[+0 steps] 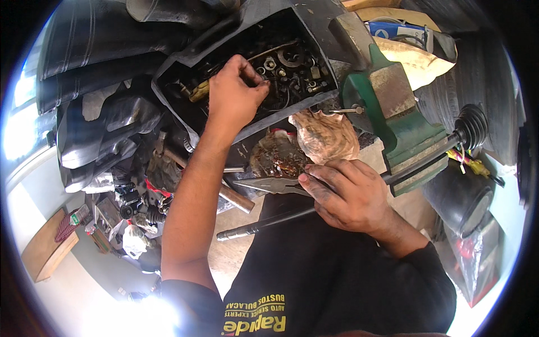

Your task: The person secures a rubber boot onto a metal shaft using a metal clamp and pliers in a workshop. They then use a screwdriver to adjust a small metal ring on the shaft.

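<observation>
Needle-nose pliers point(268, 184) on the near side of the parts bin point(269, 119), fingers of right hand point(355, 196) clamped on them. Left hand point(233, 95) over bin's small metal parts point(270, 63), thumb and forefinger close; can't tell if pinching anything. Step: apparently picking through parts. Next move likely calls for precise fingertip grip. Green vise point(401, 137) right of bin.
</observation>
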Available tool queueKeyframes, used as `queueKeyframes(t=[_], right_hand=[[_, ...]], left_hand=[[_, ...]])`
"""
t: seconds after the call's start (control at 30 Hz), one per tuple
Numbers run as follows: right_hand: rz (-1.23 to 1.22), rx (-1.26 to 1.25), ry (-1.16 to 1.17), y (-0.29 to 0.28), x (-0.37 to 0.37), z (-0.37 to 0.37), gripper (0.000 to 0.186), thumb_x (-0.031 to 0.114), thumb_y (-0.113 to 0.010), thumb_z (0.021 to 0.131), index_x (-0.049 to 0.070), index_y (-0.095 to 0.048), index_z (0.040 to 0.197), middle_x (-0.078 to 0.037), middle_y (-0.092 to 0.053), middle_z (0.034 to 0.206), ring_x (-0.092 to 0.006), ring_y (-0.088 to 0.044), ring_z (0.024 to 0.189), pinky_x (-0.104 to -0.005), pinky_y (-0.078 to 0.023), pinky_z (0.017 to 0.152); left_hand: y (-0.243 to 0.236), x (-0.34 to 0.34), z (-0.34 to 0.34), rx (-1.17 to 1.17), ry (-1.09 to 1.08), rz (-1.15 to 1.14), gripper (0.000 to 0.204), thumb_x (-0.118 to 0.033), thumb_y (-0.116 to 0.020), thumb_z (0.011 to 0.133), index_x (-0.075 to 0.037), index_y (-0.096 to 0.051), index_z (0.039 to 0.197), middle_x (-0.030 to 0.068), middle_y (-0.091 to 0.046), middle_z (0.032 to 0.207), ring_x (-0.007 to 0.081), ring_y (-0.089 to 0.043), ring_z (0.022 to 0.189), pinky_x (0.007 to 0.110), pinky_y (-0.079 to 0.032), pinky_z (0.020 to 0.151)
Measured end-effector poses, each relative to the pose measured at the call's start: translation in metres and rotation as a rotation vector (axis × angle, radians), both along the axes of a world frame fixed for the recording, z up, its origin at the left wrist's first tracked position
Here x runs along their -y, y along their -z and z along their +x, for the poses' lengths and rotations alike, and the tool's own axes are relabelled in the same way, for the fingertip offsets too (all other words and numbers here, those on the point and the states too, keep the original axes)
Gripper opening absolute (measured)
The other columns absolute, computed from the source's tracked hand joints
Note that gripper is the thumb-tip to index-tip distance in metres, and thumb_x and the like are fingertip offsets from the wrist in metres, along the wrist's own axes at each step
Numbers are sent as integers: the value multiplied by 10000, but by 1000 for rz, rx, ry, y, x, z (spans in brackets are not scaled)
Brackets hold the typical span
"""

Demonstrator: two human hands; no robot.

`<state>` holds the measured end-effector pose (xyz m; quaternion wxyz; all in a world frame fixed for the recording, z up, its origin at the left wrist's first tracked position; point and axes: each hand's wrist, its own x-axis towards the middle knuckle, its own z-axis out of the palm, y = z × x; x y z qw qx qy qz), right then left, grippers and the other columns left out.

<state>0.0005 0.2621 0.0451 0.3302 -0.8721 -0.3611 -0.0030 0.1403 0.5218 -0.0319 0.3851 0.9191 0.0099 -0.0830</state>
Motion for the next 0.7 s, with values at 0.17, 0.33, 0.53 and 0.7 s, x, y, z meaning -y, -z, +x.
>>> queueKeyframes(t=[0.17, 0.33, 0.53, 0.7], right_hand=[[-6, 18, 10, -1, 2, -2, 590, 162, -803, 697, 91, -725, 1278, -67, -708, 1210, -253, -694, 1031, -393, -575, 811], [-30, 1, -4, -1, 2, -3, 587, 154, -799, 708, 96, -724, 1287, -60, -705, 1202, -252, -681, 1047, -391, -569, 839], [-67, -26, 10, -4, 0, -4, 543, 204, -772, 818, 137, -686, 1349, -41, -684, 1216, -230, -653, 1081, -392, -553, 842], [-92, -17, 28, -8, -1, -7, 578, 185, -808, 778, 146, -689, 1342, -43, -692, 1188, -244, -667, 1093, -405, -577, 868]], left_hand=[[-23, -10, -20, 7, -59, -752, 410, 65, -850, 801, -33, -570, 1085, 102, -692, 1091, 218, -712, 1032, 308, -589, 849], [-66, -27, -49, -220, -88, -1308, 600, 24, -834, 835, -41, -554, 1361, 141, -635, 1294, 290, -676, 1185, 331, -583, 944], [-96, -34, -76, -159, -30, -1439, 632, -68, -875, 832, -54, -584, 1393, 129, -684, 1239, 335, -663, 1235, 344, -594, 919], [-115, -28, -99, -72, 33, -1471, 526, -36, -833, 876, -51, -611, 1353, 148, -702, 1234, 363, -691, 1206, 355, -610, 916]])
